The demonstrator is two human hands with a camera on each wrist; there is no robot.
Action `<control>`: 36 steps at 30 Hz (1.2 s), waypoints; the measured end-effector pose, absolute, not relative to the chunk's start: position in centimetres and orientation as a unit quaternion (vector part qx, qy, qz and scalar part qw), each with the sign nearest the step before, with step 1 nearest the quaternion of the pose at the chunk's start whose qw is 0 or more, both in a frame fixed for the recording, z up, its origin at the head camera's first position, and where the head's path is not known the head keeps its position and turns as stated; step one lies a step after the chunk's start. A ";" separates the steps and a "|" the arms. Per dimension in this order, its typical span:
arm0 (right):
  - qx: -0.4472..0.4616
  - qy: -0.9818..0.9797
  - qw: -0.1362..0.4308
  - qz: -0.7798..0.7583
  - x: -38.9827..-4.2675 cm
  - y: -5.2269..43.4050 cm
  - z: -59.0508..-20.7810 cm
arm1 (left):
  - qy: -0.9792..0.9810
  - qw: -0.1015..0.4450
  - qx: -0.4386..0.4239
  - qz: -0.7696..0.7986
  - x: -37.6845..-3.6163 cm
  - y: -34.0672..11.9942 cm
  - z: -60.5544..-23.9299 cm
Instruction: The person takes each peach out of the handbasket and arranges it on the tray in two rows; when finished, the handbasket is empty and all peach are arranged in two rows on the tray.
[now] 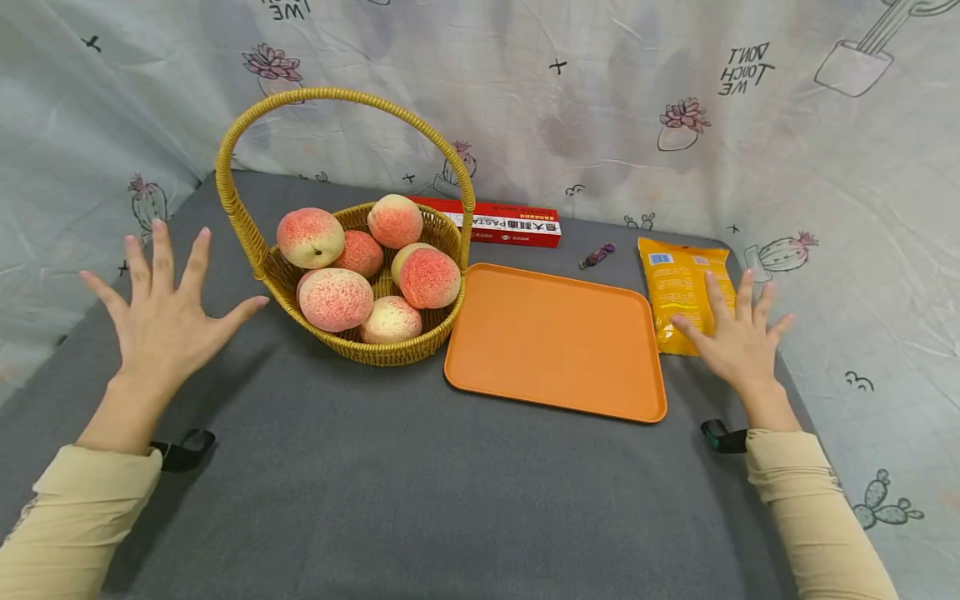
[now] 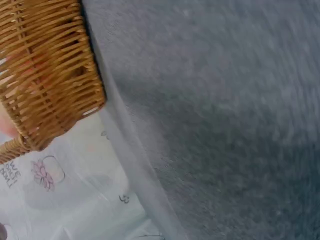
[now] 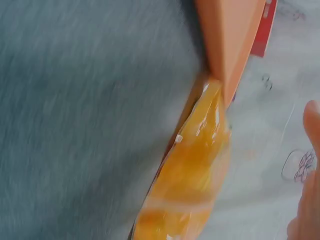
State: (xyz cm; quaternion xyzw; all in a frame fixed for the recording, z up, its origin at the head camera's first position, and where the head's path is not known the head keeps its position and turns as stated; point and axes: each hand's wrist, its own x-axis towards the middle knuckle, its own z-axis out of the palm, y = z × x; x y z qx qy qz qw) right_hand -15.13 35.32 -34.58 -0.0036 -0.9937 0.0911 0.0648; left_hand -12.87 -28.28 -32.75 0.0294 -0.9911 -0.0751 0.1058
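Note:
In the head view my left hand is held with fingers spread, left of a wicker basket and apart from it. Several peaches lie inside the basket under its tall arched handle. On the other side, my right hand has its fingers spread too, in front of the lower right part of a yellow packet; nothing is gripped. Between basket and packet lies a flat orange tray. The left wrist view shows the basket's woven side, and the right wrist view shows the packet and part of my fingers.
Behind the basket and tray lies a red pasta box, partly hidden by the basket. A small purple wrapped candy lies beyond the tray. A grey cloth covers the table, and a patterned white curtain hangs along its back and sides.

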 end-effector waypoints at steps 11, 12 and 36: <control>0.066 -0.964 0.113 0.232 -15.1 29.5 -33.3 | -0.962 0.129 -0.038 -0.239 -11.3 -25.6 -32.2; 0.072 -0.958 0.124 0.247 -15.1 28.7 -33.2 | -0.958 0.128 -0.044 -0.254 -11.1 -25.2 -32.2; 0.264 -0.835 0.074 0.476 -16.7 11.4 -33.0 | -0.959 0.045 -0.037 -0.276 -11.4 -21.1 -34.2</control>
